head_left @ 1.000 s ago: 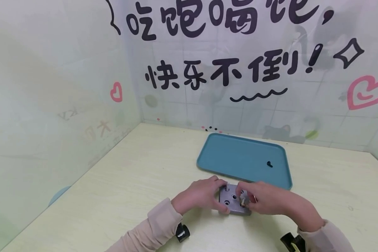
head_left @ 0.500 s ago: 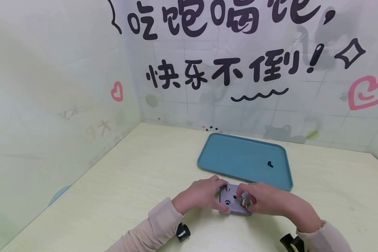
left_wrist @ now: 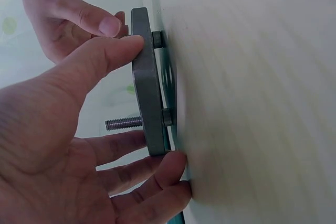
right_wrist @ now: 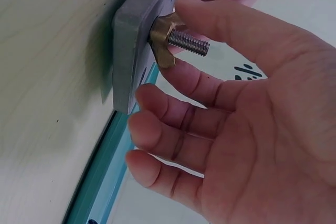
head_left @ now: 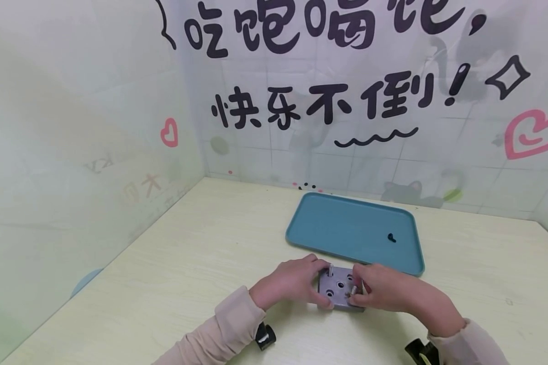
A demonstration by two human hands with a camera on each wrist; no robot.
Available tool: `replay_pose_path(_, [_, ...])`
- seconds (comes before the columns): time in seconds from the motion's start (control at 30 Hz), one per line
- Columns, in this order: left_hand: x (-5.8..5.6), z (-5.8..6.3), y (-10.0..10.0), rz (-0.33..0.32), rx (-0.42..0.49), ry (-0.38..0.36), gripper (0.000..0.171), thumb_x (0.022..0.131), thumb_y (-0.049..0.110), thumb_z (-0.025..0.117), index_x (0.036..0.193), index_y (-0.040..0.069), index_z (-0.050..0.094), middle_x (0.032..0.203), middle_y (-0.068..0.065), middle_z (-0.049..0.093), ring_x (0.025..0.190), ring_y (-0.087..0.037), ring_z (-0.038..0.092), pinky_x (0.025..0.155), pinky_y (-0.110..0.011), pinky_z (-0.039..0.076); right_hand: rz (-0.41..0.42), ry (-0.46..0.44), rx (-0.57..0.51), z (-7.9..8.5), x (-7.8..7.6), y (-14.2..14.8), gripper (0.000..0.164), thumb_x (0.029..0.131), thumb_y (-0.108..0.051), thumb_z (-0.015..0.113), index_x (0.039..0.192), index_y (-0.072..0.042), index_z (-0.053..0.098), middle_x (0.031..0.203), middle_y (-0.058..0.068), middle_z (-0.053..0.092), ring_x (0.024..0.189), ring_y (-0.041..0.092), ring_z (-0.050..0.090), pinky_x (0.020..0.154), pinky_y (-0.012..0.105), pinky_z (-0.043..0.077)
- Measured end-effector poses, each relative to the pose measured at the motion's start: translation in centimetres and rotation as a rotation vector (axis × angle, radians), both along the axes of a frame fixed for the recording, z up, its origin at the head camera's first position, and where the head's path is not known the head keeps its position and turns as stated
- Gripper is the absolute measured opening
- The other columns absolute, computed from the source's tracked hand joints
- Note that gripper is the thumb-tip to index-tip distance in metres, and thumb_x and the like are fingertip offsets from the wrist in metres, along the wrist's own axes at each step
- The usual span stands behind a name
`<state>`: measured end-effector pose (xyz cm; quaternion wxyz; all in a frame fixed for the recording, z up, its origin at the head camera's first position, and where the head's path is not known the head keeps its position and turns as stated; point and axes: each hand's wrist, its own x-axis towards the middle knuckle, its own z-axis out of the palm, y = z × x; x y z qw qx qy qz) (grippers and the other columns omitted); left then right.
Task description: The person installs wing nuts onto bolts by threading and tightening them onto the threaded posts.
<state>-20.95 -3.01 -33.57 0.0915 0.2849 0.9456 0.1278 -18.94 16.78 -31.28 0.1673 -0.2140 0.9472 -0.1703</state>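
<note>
A grey metal plate [head_left: 341, 287] with several holes stands just off the table, with bolt heads [left_wrist: 167, 116] beneath it. My left hand [head_left: 293, 284] grips it, thumb on the near edge and fingers at the far edge. One threaded bolt [left_wrist: 123, 123] rises bare from the plate near those fingers. On another bolt [right_wrist: 189, 43] sits a brass-coloured wing nut [right_wrist: 161, 35], close against the plate's face. Thumb and index finger of my right hand [right_wrist: 262, 93] pinch its wings, while the other fingers curl loosely beside the plate. In the head view these fingers partly cover the nut.
Behind the plate lies a blue tray [head_left: 347, 223] with a small black item [head_left: 391, 238], its kind too small to tell. The pale wooden table [head_left: 201, 253] meets printed curtains at the back and left.
My right thumb and fingertips have shifted around the wing nut, which looks turned and shows less in the head view. The left hand and plate have stayed put.
</note>
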Motion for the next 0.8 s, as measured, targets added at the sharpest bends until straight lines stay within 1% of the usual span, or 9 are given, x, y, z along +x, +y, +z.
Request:
replay_pose_path(0.17, [0.01, 0.00, 0.00, -0.002, 0.001, 0.006, 0.080, 0.064, 0.051, 0.074, 0.131, 0.018, 0.046, 0.110, 0.002, 0.054, 0.079, -0.007, 0.050, 0.064, -0.023, 0.042, 0.042, 0.042, 0.018, -0.16, 0.06, 0.08, 0.023, 0.079, -0.027, 0.067, 0.068, -0.015, 0.051, 0.062, -0.006, 0.049, 0.059, 0.008, 0.042, 0.052, 0.022, 0.033])
replay_pose_path(0.27, [0.03, 0.02, -0.01, 0.000, 0.001, 0.005, 0.080, 0.064, 0.051, 0.075, 0.131, 0.018, 0.046, 0.110, 0.002, 0.054, 0.079, -0.007, 0.050, 0.063, -0.023, 0.042, 0.064, 0.052, 0.024, -0.18, 0.10, 0.15, 0.024, 0.079, -0.027, 0.066, 0.066, -0.015, 0.051, 0.061, -0.007, 0.048, 0.057, 0.006, 0.041, 0.051, 0.021, 0.032])
replay_pose_path(0.37, [0.05, 0.02, -0.06, 0.001, 0.000, -0.001, 0.080, 0.064, 0.050, 0.075, 0.132, 0.018, 0.046, 0.110, 0.002, 0.054, 0.078, -0.007, 0.049, 0.063, -0.023, 0.042, 0.042, 0.020, 0.011, -0.08, 0.12, 0.16, 0.021, 0.079, -0.027, 0.067, 0.071, -0.015, 0.052, 0.064, -0.006, 0.050, 0.059, 0.008, 0.043, 0.052, 0.022, 0.034])
replay_pose_path(0.47, [0.08, 0.01, -0.11, 0.000, -0.002, 0.000, 0.080, 0.065, 0.051, 0.074, 0.131, 0.018, 0.046, 0.109, 0.003, 0.054, 0.078, -0.006, 0.049, 0.063, -0.022, 0.041, 0.049, -0.018, -0.034, 0.14, 0.08, 0.30, 0.015, 0.081, -0.022, 0.065, 0.083, -0.016, 0.051, 0.067, -0.003, 0.051, 0.060, 0.010, 0.044, 0.052, 0.023, 0.035])
replay_pose_path(0.53, [0.08, 0.01, -0.14, -0.001, 0.001, 0.000, 0.079, 0.065, 0.051, 0.074, 0.131, 0.018, 0.047, 0.109, 0.004, 0.053, 0.079, -0.006, 0.049, 0.063, -0.022, 0.041, 0.089, -0.028, -0.075, 0.28, 0.06, 0.44, 0.015, 0.082, -0.015, 0.062, 0.092, -0.018, 0.050, 0.070, -0.003, 0.051, 0.062, 0.009, 0.045, 0.053, 0.023, 0.036])
replay_pose_path(0.6, [0.09, 0.02, -0.15, -0.002, 0.003, 0.001, 0.079, 0.065, 0.051, 0.074, 0.131, 0.018, 0.047, 0.108, 0.004, 0.053, 0.078, -0.006, 0.048, 0.062, -0.022, 0.040, 0.166, -0.004, -0.102, 0.34, -0.01, 0.57, 0.020, 0.083, -0.006, 0.056, 0.097, -0.020, 0.051, 0.076, -0.004, 0.054, 0.065, 0.007, 0.045, 0.055, 0.022, 0.037])
replay_pose_path(0.7, [0.04, 0.02, -0.12, -0.004, 0.004, 0.000, 0.079, 0.065, 0.050, 0.074, 0.131, 0.017, 0.047, 0.108, 0.003, 0.053, 0.078, -0.006, 0.048, 0.061, -0.022, 0.040, 0.252, 0.045, -0.116, 0.34, -0.07, 0.63, 0.033, 0.084, 0.003, 0.047, 0.098, -0.026, 0.054, 0.085, -0.007, 0.055, 0.073, 0.006, 0.045, 0.060, 0.021, 0.037])
replay_pose_path(0.77, [0.02, 0.01, -0.10, -0.004, 0.002, 0.000, 0.079, 0.065, 0.051, 0.074, 0.131, 0.017, 0.046, 0.108, 0.003, 0.053, 0.078, -0.006, 0.048, 0.061, -0.022, 0.040, 0.276, 0.074, -0.113, 0.29, -0.07, 0.63, 0.037, 0.084, 0.005, 0.044, 0.097, -0.028, 0.056, 0.089, -0.008, 0.054, 0.076, 0.007, 0.045, 0.062, 0.022, 0.037])
replay_pose_path(0.8, [0.03, 0.01, -0.09, -0.005, 0.001, 0.000, 0.079, 0.065, 0.051, 0.074, 0.131, 0.017, 0.046, 0.108, 0.003, 0.053, 0.078, -0.006, 0.048, 0.061, -0.022, 0.040, 0.278, 0.083, -0.110, 0.26, -0.06, 0.63, 0.038, 0.084, 0.006, 0.044, 0.096, -0.028, 0.057, 0.087, -0.008, 0.054, 0.076, 0.007, 0.045, 0.063, 0.022, 0.037])
